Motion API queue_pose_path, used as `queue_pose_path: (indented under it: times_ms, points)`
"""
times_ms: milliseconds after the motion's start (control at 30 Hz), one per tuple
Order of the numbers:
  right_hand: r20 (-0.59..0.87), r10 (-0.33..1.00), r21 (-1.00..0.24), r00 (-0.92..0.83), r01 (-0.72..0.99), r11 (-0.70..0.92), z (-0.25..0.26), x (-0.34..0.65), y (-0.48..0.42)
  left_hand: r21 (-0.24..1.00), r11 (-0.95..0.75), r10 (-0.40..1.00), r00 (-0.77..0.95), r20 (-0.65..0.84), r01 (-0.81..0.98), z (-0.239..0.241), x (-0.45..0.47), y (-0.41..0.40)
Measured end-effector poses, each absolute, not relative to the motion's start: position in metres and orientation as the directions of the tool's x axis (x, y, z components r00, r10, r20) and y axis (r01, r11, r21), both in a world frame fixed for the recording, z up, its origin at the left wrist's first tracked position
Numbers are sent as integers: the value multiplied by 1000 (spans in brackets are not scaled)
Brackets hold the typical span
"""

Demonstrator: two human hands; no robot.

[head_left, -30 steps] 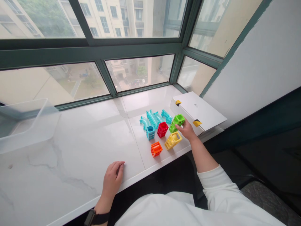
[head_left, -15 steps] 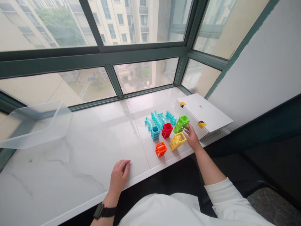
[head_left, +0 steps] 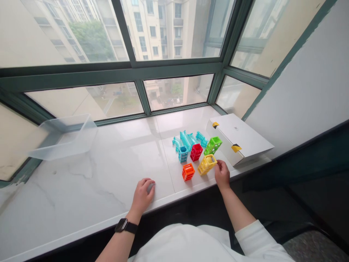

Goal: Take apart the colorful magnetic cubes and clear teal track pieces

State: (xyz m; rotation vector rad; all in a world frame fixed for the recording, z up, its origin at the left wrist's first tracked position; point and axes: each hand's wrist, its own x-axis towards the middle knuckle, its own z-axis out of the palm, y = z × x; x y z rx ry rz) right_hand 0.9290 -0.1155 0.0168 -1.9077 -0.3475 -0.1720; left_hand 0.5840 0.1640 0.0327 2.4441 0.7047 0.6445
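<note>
My right hand [head_left: 222,174] rests on the white marble sill [head_left: 109,174], its fingertips touching the yellow block [head_left: 207,164]; the fingers are curled and hold nothing. Behind that block stand a green block [head_left: 213,145], a red block [head_left: 196,152] and a small blue block [head_left: 183,154]. An orange block [head_left: 188,171] sits nearest the sill's front edge. Several turquoise track pieces [head_left: 188,138] lie behind them. My left hand [head_left: 143,194], with a black watch on its wrist, lies on the sill with fingers curled under, holding nothing that I can see.
A white cardboard box [head_left: 240,140] with yellow-black tape lies at the right end of the sill. A clear plastic bin [head_left: 65,136] stands at the far left by the window. Green window frames [head_left: 136,69] run along the back.
My right hand has let go of the green block and drawn back to the yellow block. My left hand's fingers have curled in. The view has shifted left.
</note>
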Motion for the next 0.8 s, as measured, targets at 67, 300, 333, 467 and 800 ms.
queue_pose_path:
  times_ms: [67, 300, 333, 467, 800]
  points:
    - [266, 101, -922, 959, 284, -264, 20, 923, -121, 593, -726, 593, 753, 285, 348, 35, 585, 164]
    - [285, 321, -896, 903, 370, -245, 28, 852, -146, 634, -697, 607, 746, 273, 335, 40, 585, 163]
    - [289, 392, -886, 874, 399, -235, 29, 838, -144, 641, -692, 609, 745, 272, 332, 41, 585, 163]
    - [314, 556, -879, 769, 457, -135, 28, 788, -114, 672, -668, 617, 744, 259, 320, 43, 583, 162]
    - [416, 412, -802, 811, 540, -254, 4, 786, -37, 723, -619, 636, 735, 233, 307, 43, 581, 160]
